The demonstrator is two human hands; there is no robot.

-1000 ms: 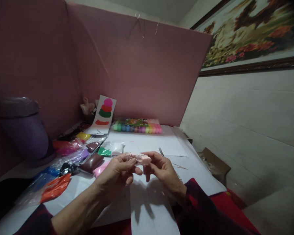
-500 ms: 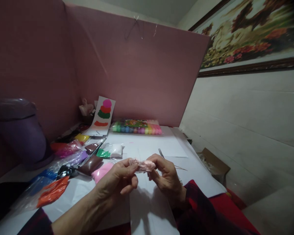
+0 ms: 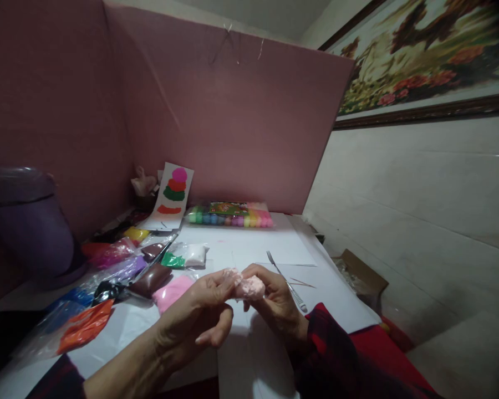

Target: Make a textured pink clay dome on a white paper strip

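Indoors, both hands [image 3: 238,306] pinch pale-pink clay [image 3: 249,286] above the papered table [image 3: 345,307].

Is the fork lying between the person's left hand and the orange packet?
No, the fork lies beyond the right hand, on the side away from the left hand.

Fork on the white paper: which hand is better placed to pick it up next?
Right, probably: the fork lies beside the right hand; the left hand is farther. Both hold the pale-pink lump.
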